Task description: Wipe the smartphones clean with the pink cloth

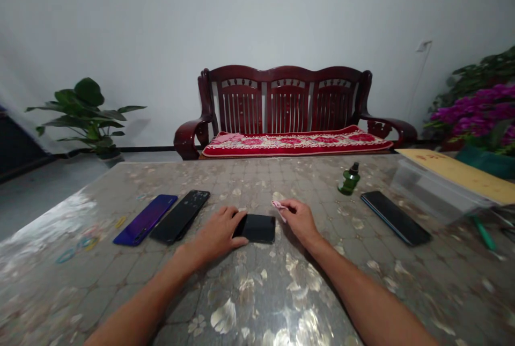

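Note:
A dark phone (259,228) lies sideways on the table, black face up. Its left end is gripped by my left hand (222,232), thumb on the near edge and fingers at the far edge. Just right of the phone, my right hand (300,221) pinches a small pink cloth (278,206), apart from the phone. To the left lie a purple-blue phone (147,221) and a black phone (181,218), side by side at a slant. Another dark phone (396,218) rests on the right, near a green spray bottle (349,179) standing upright.
A clear plastic box (438,190) with a yellow sheet (466,171) on top stands at the right, a green-handled tool (484,234) beside it. Coloured bands (86,241) lie at the left of the patterned table (225,287). Behind is a wooden bench (286,104).

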### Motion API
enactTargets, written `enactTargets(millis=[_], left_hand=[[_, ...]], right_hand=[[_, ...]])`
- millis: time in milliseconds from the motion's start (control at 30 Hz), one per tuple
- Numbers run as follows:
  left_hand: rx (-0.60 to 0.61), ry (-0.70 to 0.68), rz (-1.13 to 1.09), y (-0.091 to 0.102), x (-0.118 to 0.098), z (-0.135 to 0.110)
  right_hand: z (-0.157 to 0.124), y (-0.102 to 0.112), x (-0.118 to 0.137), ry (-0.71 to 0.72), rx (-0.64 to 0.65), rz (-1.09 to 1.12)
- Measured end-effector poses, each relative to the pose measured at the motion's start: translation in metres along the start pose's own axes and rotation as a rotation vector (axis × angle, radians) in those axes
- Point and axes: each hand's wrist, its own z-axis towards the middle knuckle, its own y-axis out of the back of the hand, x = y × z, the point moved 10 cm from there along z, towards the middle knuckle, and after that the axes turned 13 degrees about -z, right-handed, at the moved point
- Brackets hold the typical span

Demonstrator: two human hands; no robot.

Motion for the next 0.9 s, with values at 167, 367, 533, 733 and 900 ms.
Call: enactTargets(millis=[167, 367, 533, 733, 900], left_hand=[[-0.126, 0.068, 0.06, -0.008, 0.001, -0.005], [-0.162, 0.071, 0.165, -0.016, -0.007, -0.005], [-0.188, 0.096, 0.227, -0.014, -0.014, -0.004], [-0.268, 0.138, 0.22, -0.01, -0.019, -0.001], [-0.196, 0.042, 0.035, -0.018, -0.015, -0.006]], right_hand=[[-0.004, -0.011, 0.014, 0.075, 0.043, -0.131], [-0.006, -0.008, 0.031, 0.188, 0.046, -0.364], [-0.012, -0.011, 0.038, 0.227, 0.115, -0.475], [-0.017, -0.011, 0.048, 0.297, 0.1, -0.55], [-0.018, -0.01, 0.051, 0.41, 0.073, -0.624]])
